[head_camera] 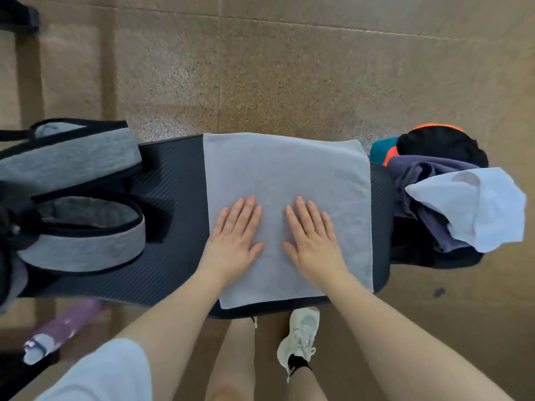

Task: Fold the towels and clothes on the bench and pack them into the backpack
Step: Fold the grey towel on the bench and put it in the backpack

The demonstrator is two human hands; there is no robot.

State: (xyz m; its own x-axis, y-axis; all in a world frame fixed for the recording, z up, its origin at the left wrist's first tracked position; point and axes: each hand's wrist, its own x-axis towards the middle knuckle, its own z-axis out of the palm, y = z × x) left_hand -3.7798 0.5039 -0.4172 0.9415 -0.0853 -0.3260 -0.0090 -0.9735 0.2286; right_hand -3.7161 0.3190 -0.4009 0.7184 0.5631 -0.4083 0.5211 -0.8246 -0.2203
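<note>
A light grey towel [289,175] lies spread flat across the middle of the black padded bench [170,215]. My left hand [234,238] and my right hand [314,241] both press flat on its near half, fingers straight and side by side. The grey backpack with black trim [78,198] lies at the bench's left end, straps facing up. At the right end sits a pile of clothes: a white towel [477,206] on top of a purple-grey garment [425,180], with a black, orange and teal item [434,146] behind.
The speckled brown floor [289,68] surrounds the bench. A rolled purple mat [63,328] lies on the floor at the lower left. My legs and a white shoe [301,337] stand close to the bench's near edge. A dark frame [17,18] is at the top left.
</note>
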